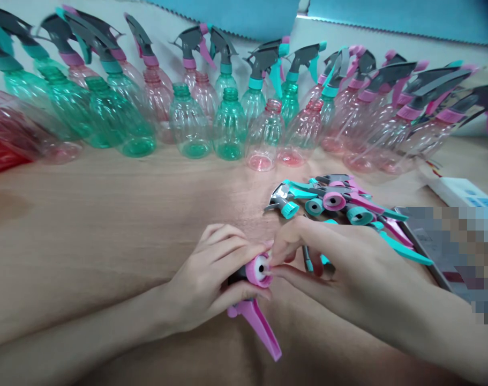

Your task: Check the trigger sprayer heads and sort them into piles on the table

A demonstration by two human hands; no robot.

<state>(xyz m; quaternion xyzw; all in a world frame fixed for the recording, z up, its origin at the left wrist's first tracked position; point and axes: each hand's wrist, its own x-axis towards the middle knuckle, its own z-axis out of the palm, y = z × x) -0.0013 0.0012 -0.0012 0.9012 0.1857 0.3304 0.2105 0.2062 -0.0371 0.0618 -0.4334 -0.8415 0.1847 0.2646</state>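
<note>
My left hand (211, 276) is closed around a pink and grey spray trigger head (256, 292), its pink lever pointing down toward me and its round pink collar facing up. My right hand (328, 257) pinches with thumb and forefinger at the collar's opening; whatever small part lies between those fingertips is too small to make out. Both hands rest low over the wooden table (107, 214).
A pile of several loose trigger heads (336, 201), teal and pink, lies just behind my right hand. Rows of green and pink plastic spray bottles (227, 126), some capped, some open, line the table's far side. A white box (456, 190) sits at right.
</note>
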